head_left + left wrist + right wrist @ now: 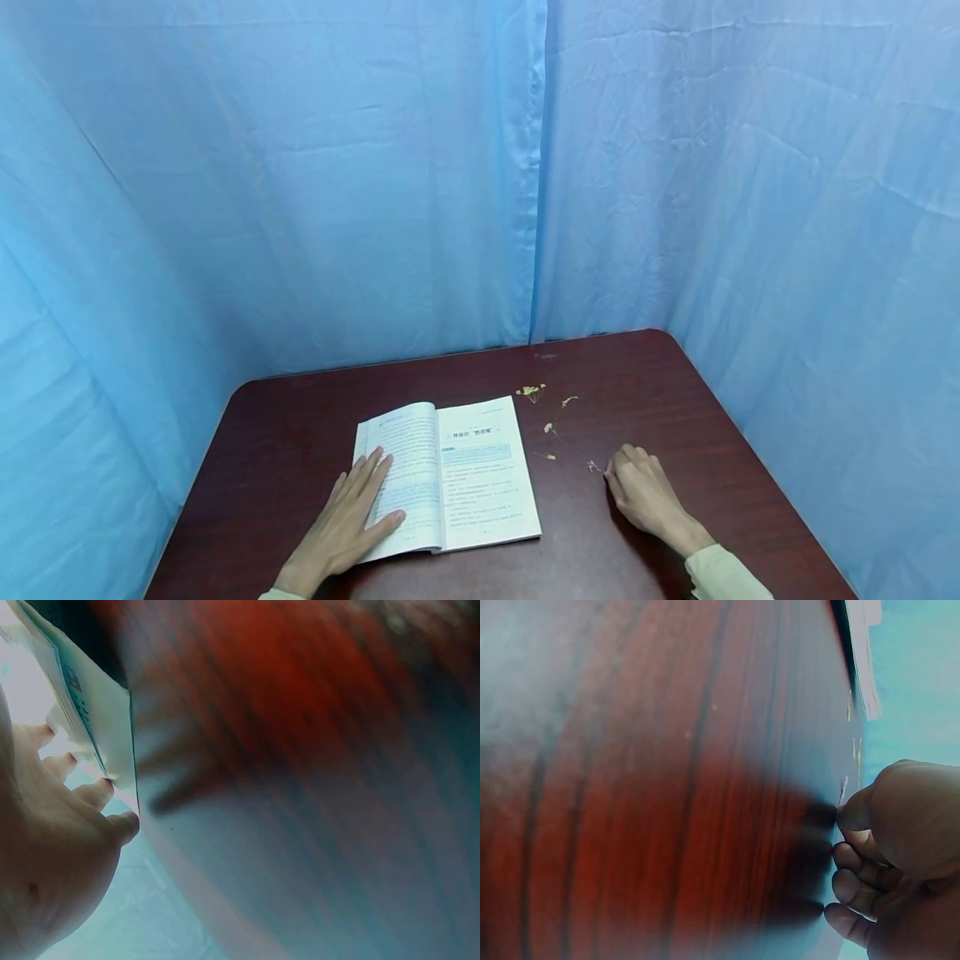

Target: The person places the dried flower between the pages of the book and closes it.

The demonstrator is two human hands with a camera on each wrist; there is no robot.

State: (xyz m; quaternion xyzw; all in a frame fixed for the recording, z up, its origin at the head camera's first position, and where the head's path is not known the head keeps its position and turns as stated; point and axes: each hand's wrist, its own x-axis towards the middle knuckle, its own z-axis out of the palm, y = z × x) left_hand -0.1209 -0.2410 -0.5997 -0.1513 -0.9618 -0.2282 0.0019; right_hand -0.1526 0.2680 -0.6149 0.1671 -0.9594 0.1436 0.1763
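An open book point(480, 483) with printed pages lies on the table. My left hand point(345, 517) rests on its left page, fingers spread and straight; in the left wrist view the hand point(60, 847) lies along the book's edge point(112, 742). To the right of the book, my right hand point(643, 492) is low over the table with curled fingers. Its thumb and forefinger pinch the stem end of a small purple dried flower point(593, 467). In the right wrist view the fingertips of the hand point(885, 855) touch the tabletop beside that thin flower point(843, 789).
Several small yellowish dried flowers lie between book and right hand: a larger sprig point(531, 392), a thin one point(568, 401), a pale one point(550, 428) and others. A dark mark point(547, 357) is near the back edge. Blue curtains point(360, 183) surround the dark red table point(300, 417).
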